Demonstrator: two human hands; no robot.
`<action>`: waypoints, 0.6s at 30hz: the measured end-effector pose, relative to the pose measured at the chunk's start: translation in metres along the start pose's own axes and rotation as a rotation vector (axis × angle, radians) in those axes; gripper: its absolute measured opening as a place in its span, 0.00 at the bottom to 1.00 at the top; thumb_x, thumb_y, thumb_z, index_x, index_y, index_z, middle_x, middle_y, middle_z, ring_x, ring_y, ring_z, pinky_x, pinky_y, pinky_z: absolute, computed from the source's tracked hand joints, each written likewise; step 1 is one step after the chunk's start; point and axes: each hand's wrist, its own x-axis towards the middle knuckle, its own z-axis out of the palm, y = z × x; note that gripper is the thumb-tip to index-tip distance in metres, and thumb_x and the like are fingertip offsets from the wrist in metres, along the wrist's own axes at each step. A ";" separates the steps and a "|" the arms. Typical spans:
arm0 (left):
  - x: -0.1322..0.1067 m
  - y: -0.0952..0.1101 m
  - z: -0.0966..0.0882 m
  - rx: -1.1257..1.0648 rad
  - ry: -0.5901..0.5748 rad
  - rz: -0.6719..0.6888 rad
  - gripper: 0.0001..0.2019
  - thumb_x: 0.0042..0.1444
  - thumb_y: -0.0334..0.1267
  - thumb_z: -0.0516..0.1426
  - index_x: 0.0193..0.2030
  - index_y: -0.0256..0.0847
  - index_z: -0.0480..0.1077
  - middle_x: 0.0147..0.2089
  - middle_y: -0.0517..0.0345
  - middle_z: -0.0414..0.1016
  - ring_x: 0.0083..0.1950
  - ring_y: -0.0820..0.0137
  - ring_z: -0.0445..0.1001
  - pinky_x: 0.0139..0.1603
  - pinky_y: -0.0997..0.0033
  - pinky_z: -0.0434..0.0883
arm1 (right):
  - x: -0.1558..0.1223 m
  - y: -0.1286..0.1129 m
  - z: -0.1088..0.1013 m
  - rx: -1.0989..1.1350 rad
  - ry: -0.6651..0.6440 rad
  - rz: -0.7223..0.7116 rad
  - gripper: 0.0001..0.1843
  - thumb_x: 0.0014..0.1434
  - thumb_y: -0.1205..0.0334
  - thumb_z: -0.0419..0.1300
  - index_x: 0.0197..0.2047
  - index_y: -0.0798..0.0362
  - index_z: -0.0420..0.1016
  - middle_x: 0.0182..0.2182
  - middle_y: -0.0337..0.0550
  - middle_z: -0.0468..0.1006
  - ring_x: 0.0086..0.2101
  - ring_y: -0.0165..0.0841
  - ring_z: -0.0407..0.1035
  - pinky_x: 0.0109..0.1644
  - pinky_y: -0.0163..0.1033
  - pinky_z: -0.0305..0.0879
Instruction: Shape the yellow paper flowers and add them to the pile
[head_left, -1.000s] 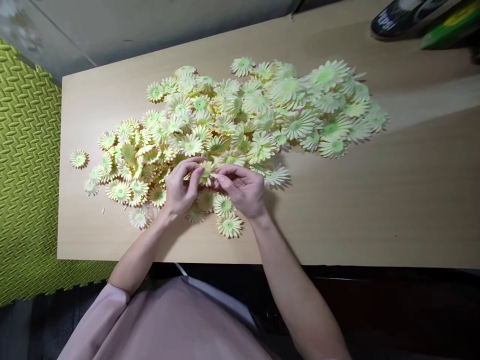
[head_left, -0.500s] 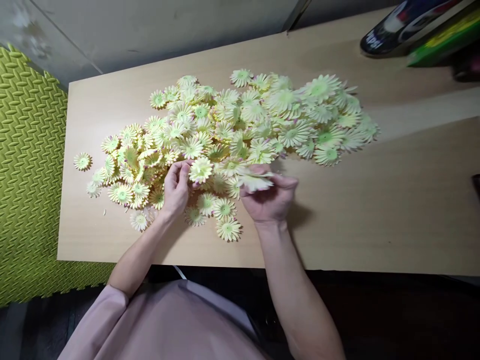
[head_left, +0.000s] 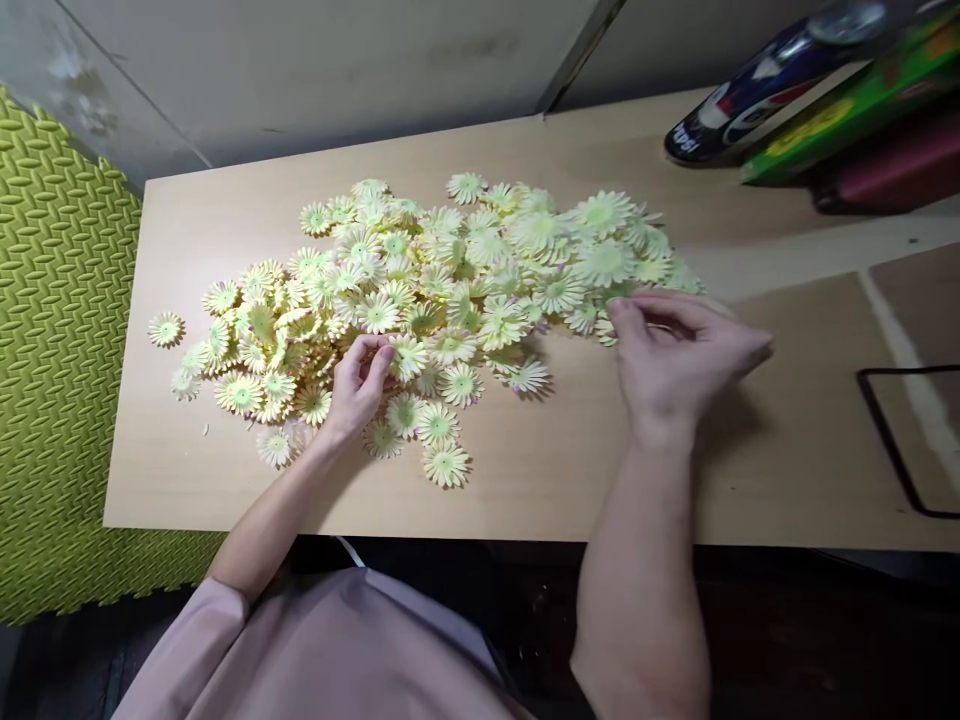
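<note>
Many pale yellow-green artificial flower heads (head_left: 480,250) with purple-tipped petals lie heaped on a wooden tabletop. At the heap's front edge, my left hand (head_left: 358,385) pinches one flower head (head_left: 407,357) between thumb and fingers. My right hand (head_left: 664,355) is over the table at the heap's right end, thumb and fingertips brought together. Whether anything is between those fingertips is hidden. A single flower head (head_left: 527,376) rests on the table between my hands, and a few more (head_left: 447,464) lie nearer the front.
A Pepsi can (head_left: 739,90), a green package (head_left: 847,100) and a dark pink object (head_left: 900,170) stand at the back right. A thin black frame (head_left: 889,440) lies at the right. Green foam matting (head_left: 60,350) borders the table's left; a wall (head_left: 337,70) runs behind.
My right hand has moved right, away from my left; the flower head it held now appears to lie on the table. My left hand stays at its flower head. The view has shifted right.
</note>
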 end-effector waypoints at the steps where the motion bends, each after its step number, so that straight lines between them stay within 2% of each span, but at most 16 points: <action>1: 0.000 0.000 0.000 -0.001 -0.009 0.003 0.17 0.60 0.56 0.60 0.38 0.43 0.68 0.31 0.63 0.65 0.28 0.78 0.62 0.28 0.79 0.71 | -0.004 -0.007 0.000 -0.048 -0.024 -0.035 0.02 0.51 0.67 0.71 0.30 0.52 0.83 0.34 0.50 0.79 0.35 0.37 0.74 0.36 0.43 0.71; 2: 0.000 0.001 0.000 -0.001 -0.021 0.007 0.17 0.60 0.55 0.60 0.38 0.42 0.68 0.31 0.62 0.65 0.28 0.78 0.63 0.28 0.78 0.71 | -0.011 -0.015 0.001 -0.085 0.000 -0.090 0.02 0.53 0.66 0.71 0.30 0.52 0.83 0.33 0.49 0.79 0.32 0.36 0.73 0.33 0.43 0.69; 3: 0.000 0.002 -0.001 0.000 -0.036 0.012 0.17 0.60 0.55 0.60 0.38 0.42 0.69 0.31 0.62 0.66 0.28 0.78 0.63 0.28 0.78 0.71 | -0.020 -0.024 0.003 -0.095 -0.068 -0.158 0.01 0.55 0.65 0.70 0.32 0.51 0.83 0.33 0.49 0.80 0.32 0.36 0.72 0.32 0.43 0.69; 4: 0.000 0.003 -0.001 0.002 -0.052 0.018 0.17 0.60 0.54 0.60 0.37 0.42 0.69 0.32 0.62 0.66 0.28 0.78 0.64 0.29 0.78 0.71 | -0.030 -0.033 0.007 -0.058 -0.182 -0.229 0.01 0.57 0.65 0.69 0.33 0.50 0.83 0.33 0.48 0.80 0.32 0.36 0.72 0.32 0.43 0.69; 6: 0.000 0.005 -0.002 0.004 -0.079 0.020 0.16 0.60 0.53 0.61 0.38 0.41 0.70 0.34 0.61 0.69 0.30 0.79 0.66 0.31 0.78 0.72 | -0.053 -0.050 0.017 0.039 -0.521 -0.345 0.07 0.57 0.66 0.69 0.40 0.47 0.83 0.37 0.44 0.81 0.33 0.37 0.74 0.37 0.45 0.74; 7: 0.000 0.005 -0.002 -0.001 -0.090 0.017 0.16 0.60 0.53 0.61 0.38 0.41 0.70 0.35 0.60 0.70 0.31 0.78 0.68 0.32 0.78 0.72 | -0.063 -0.057 0.024 0.063 -0.644 -0.390 0.12 0.58 0.66 0.68 0.45 0.45 0.82 0.41 0.44 0.81 0.38 0.38 0.75 0.44 0.48 0.76; 9: 0.001 0.005 -0.003 -0.013 -0.103 0.021 0.16 0.59 0.53 0.62 0.38 0.41 0.71 0.37 0.59 0.72 0.33 0.78 0.70 0.33 0.77 0.73 | -0.078 -0.066 0.037 0.059 -0.767 -0.456 0.17 0.59 0.65 0.67 0.52 0.44 0.80 0.44 0.45 0.79 0.45 0.41 0.75 0.51 0.51 0.75; 12: 0.001 0.004 -0.004 -0.022 -0.106 0.044 0.16 0.58 0.52 0.63 0.38 0.40 0.73 0.38 0.58 0.74 0.34 0.77 0.71 0.34 0.78 0.73 | -0.088 -0.069 0.052 -0.030 -0.784 -0.509 0.16 0.61 0.63 0.65 0.53 0.46 0.80 0.42 0.47 0.78 0.45 0.42 0.74 0.53 0.53 0.74; 15: 0.001 0.003 -0.004 -0.074 -0.099 0.011 0.16 0.57 0.52 0.64 0.38 0.40 0.74 0.37 0.58 0.75 0.33 0.78 0.72 0.34 0.78 0.74 | -0.090 -0.066 0.058 -0.047 -0.696 -0.528 0.10 0.64 0.66 0.62 0.46 0.49 0.83 0.38 0.47 0.78 0.41 0.40 0.74 0.49 0.50 0.75; 18: 0.000 0.003 -0.004 -0.107 -0.093 -0.079 0.16 0.55 0.50 0.66 0.40 0.40 0.77 0.37 0.57 0.77 0.34 0.77 0.74 0.36 0.77 0.75 | -0.097 -0.067 0.055 0.036 -0.612 -0.498 0.07 0.63 0.65 0.63 0.41 0.49 0.84 0.34 0.45 0.80 0.36 0.37 0.75 0.43 0.46 0.76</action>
